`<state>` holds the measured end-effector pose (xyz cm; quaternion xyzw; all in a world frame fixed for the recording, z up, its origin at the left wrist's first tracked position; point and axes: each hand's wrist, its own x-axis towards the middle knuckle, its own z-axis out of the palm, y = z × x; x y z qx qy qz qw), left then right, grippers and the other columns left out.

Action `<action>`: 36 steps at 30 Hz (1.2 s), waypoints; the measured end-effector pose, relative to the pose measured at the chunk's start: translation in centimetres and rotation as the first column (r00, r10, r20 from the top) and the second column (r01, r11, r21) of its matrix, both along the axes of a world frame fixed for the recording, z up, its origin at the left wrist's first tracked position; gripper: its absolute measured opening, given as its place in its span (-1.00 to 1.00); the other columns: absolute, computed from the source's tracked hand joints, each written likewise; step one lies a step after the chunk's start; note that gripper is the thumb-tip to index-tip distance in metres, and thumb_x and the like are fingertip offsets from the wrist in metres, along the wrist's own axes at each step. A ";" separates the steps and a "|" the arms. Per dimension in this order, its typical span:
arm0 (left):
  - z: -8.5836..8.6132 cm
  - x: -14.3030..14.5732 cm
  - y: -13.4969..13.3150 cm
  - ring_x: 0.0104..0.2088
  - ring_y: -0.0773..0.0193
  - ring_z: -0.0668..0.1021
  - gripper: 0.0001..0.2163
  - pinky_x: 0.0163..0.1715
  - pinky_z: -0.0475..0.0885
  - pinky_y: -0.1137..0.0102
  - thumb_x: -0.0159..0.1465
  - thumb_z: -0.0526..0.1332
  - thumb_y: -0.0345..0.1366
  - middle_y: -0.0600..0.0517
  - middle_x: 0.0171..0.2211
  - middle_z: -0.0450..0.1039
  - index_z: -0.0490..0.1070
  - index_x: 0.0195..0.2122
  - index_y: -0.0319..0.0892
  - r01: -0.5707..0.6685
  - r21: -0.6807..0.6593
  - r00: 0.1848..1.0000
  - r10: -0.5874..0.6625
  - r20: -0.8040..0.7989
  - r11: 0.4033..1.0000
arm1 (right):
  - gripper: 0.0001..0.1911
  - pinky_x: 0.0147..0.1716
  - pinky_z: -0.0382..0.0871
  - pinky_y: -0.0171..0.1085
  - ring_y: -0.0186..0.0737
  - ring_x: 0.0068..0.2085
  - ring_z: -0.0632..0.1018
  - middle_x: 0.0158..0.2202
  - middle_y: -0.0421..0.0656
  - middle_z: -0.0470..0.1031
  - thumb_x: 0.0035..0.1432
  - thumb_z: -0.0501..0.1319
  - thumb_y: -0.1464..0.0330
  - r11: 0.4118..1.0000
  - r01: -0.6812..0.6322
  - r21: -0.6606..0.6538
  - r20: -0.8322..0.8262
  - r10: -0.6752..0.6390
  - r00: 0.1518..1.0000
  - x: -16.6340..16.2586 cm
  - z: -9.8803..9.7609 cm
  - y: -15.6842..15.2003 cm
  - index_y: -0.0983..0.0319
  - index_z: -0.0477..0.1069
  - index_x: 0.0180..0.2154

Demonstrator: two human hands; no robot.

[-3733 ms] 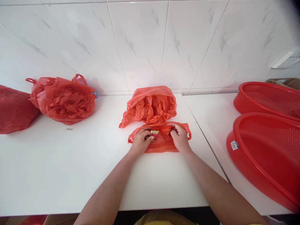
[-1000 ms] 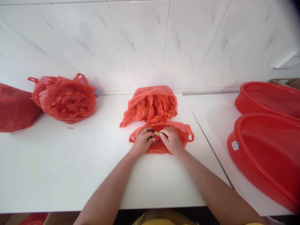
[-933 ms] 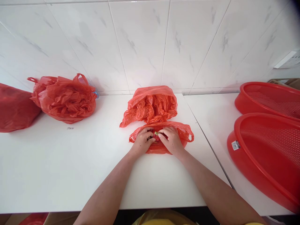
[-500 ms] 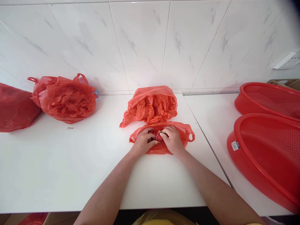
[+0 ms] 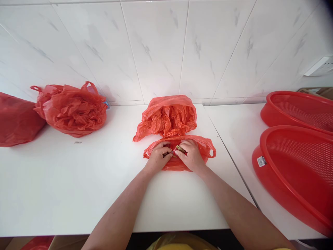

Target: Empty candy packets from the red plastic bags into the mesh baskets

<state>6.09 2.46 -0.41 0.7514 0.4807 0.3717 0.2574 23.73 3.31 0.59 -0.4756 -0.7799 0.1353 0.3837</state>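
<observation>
Left hand [image 5: 157,155] narrow around a partly hidden dark packet [image 5: 167,154], right hand [image 5: 191,154] pinching a small green-topped packet [image 5: 180,149], both packets at the open red bag [image 5: 175,167], crumpled bag [image 5: 169,119] just behind.

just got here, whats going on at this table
A person's right hand pinches a small packet over an open red plastic bag on the white table. The left hand curls close beside it around a dark item, mostly hidden. A crumpled red bag sits just behind, with red baskets to the right.
</observation>
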 end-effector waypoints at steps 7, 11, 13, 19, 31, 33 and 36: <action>0.2 0.2 0.0 -0.22 0.22 0.49 -0.81 -0.19 0.42 0.30 0.09 0.15 -0.45 0.03 -0.26 0.45 0.41 -0.27 -0.11 -0.064 0.009 0.997 0.065 -0.049 0.998 | -0.72 -0.37 0.21 -0.24 -0.27 -0.44 0.32 -0.54 -0.24 0.25 0.15 0.10 0.39 0.999 0.044 -0.030 -0.036 -0.045 0.998 0.9 0.3 0.5 0.18 0.11 -0.58; 0.2 0.2 0.0 -0.18 0.21 0.49 -0.74 -0.13 0.40 0.28 0.07 0.15 -0.48 0.04 -0.23 0.46 0.37 -0.20 -0.11 -0.073 0.038 0.996 0.074 -0.042 0.997 | -0.70 -0.39 0.18 -0.26 -0.28 -0.44 0.31 -0.53 -0.24 0.24 0.17 0.07 0.38 0.999 0.040 -0.035 -0.035 -0.041 0.999 1.1 0.1 0.5 0.18 0.08 -0.58; 0.2 0.2 0.0 -0.17 0.21 0.49 -0.71 -0.12 0.40 0.28 0.06 0.14 -0.49 0.04 -0.21 0.47 0.36 -0.18 -0.10 -0.073 0.043 0.997 0.074 -0.038 0.996 | -0.69 -0.38 0.17 -0.26 -0.28 -0.43 0.30 -0.54 -0.24 0.24 0.18 0.06 0.37 0.998 0.053 -0.028 -0.024 -0.053 0.998 1.1 0.1 0.5 0.19 0.06 -0.59; 0.0 0.1 0.0 -0.14 0.22 0.49 -0.64 -0.09 0.39 0.28 0.06 0.11 -0.52 0.04 -0.17 0.46 0.33 -0.10 -0.10 -0.086 0.049 0.995 0.088 -0.036 0.995 | -0.68 -0.35 0.15 -0.25 -0.27 -0.42 0.30 -0.54 -0.23 0.25 0.23 -0.01 0.37 0.998 0.059 -0.007 0.002 -0.059 0.998 1.1 0.1 0.5 0.19 0.06 -0.58; 0.0 0.1 -0.1 -0.09 0.21 0.48 -0.55 -0.06 0.41 0.27 0.03 0.08 -0.56 0.02 -0.08 0.44 0.30 -0.03 -0.11 -0.133 0.006 0.991 0.133 -0.011 0.991 | -0.70 -0.28 0.14 -0.23 -0.24 -0.36 0.32 -0.50 -0.22 0.31 0.24 0.01 0.37 0.998 0.061 -0.014 0.087 -0.059 0.994 0.9 0.0 0.4 0.20 0.12 -0.56; -0.1 0.0 -0.1 -0.09 0.23 0.48 -0.55 -0.06 0.41 0.29 0.04 0.06 -0.56 0.02 -0.07 0.43 0.30 -0.03 -0.11 -0.138 -0.008 0.990 0.138 0.016 0.990 | -0.70 -0.27 0.14 -0.23 -0.24 -0.36 0.32 -0.50 -0.22 0.32 0.25 0.00 0.36 0.998 0.068 -0.019 0.098 -0.065 0.993 0.8 -0.1 0.4 0.20 0.14 -0.56; -0.1 0.0 -0.1 -0.09 0.25 0.49 -0.57 -0.07 0.42 0.29 0.06 0.05 -0.55 0.02 -0.06 0.42 0.30 -0.03 -0.10 -0.135 -0.032 0.989 0.137 0.052 0.990 | -0.70 -0.24 0.14 -0.21 -0.22 -0.33 0.33 -0.50 -0.22 0.33 0.26 -0.01 0.35 0.997 0.077 -0.013 0.125 -0.075 0.989 0.8 -0.1 0.4 0.20 0.16 -0.55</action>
